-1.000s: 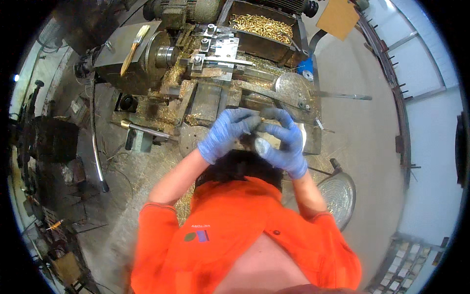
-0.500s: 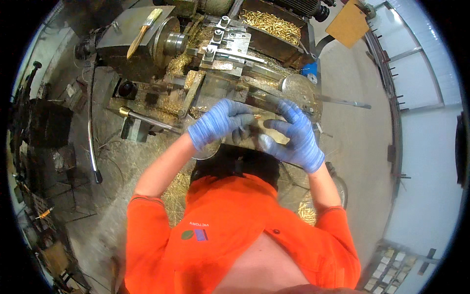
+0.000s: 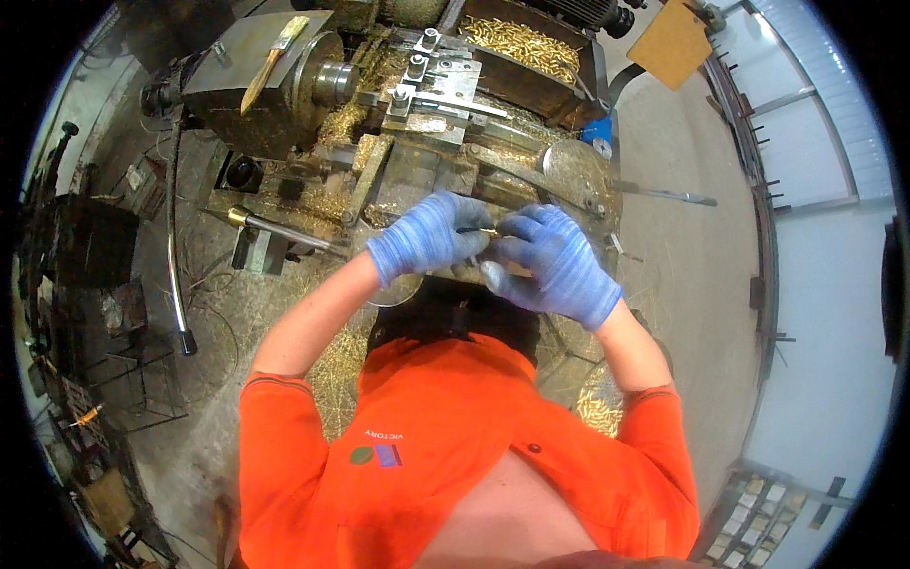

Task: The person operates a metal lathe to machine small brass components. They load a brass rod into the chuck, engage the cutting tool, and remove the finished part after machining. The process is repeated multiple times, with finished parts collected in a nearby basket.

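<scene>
One paintbrush (image 3: 272, 49) on lathe headstock (image 3: 248, 90), up-left of hands. Two blue-gloved hands, touching, above lathe bed. Left hand (image 3: 425, 237): fingers curled, pinching one thin brass-coloured rod (image 3: 477, 230) at its left end. Right hand (image 3: 553, 264): fingers bent, tips on rod's right end; grip cannot tell. One tray of brass chips (image 3: 519, 40) beyond hands. Versus half second ago: hands lower in view, rod now visible between them.

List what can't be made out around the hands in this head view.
- Small brass-coloured piece, head view: too small, mostly covered by the left hand and right hand; its shape is unclear.
- Grip on it: fingertips overlap, cannot tell which hand holds it.
- Machine bed below the hands: hidden by gloves and chips.
</scene>
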{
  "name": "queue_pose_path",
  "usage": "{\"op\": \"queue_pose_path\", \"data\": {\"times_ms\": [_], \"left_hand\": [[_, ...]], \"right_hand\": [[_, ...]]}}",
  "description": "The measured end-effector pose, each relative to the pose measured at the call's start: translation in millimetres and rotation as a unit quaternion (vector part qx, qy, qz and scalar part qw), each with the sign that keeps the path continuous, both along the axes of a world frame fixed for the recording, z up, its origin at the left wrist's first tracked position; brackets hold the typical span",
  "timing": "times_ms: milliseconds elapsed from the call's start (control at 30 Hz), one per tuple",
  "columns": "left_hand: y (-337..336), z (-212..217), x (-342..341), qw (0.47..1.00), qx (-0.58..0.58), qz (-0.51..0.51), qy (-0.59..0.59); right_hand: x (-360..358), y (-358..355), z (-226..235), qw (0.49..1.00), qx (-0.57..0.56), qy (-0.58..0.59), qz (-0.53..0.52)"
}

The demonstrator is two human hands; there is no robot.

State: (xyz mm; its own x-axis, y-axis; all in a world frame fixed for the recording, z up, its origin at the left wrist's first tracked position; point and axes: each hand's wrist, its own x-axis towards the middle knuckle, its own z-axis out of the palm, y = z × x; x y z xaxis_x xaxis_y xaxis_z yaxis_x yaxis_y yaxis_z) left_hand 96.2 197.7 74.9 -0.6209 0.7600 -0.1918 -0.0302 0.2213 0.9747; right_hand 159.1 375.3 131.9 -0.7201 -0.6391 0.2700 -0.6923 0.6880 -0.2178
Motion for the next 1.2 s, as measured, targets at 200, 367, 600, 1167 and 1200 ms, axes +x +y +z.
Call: {"op": "queue_pose_path", "data": {"times_ms": [200, 367, 600, 1167, 1200], "left_hand": [[-2.4, 7.2, 2.3, 1.0, -0.007, 0.016, 0.017], [-21.6, 0.9, -7.4, 0.989, -0.012, 0.06, 0.137], [-5.0, -4.6, -0.4, 0.987, 0.037, 0.087, 0.127], [-224.4, 34.2, 19.7, 0.847, -0.195, 0.403, 0.286], [-263.0, 18.9, 27.6, 0.823, -0.182, 0.465, 0.271]], "right_hand": [[3.1, 5.2, -1.1, 0.998, -0.048, -0.016, -0.048], [2.5, 17.0, 0.4, 0.994, -0.083, -0.041, -0.065], [-5.4, -0.6, 6.8, 0.993, -0.072, -0.081, -0.053], [-110.0, -71.7, 16.5, 0.999, -0.004, -0.015, 0.048], [-127.1, -81.6, 15.7, 0.999, 0.035, 0.008, 0.036]]}}
